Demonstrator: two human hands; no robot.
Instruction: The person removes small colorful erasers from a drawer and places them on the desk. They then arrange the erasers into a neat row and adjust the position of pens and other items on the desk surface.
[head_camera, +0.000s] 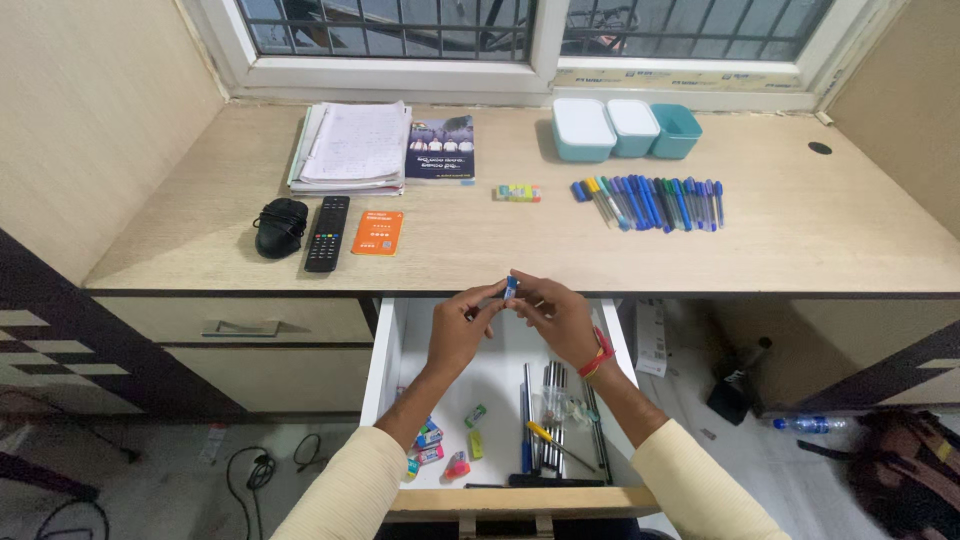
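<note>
A flat orange packet (378, 232) lies on the desk just right of the black remote (327, 233).

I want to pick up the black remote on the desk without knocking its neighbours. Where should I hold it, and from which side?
Grip the black remote across its long side edges near the middle, coming straight down from above. It lies flat and slim, with the black mouse and orange card close beside it, so a sideways approach would likely bump them.

A black remote (326, 233), orange card (377, 232) and teal boxes (625, 128) sit on the desk (800, 230).
</note>
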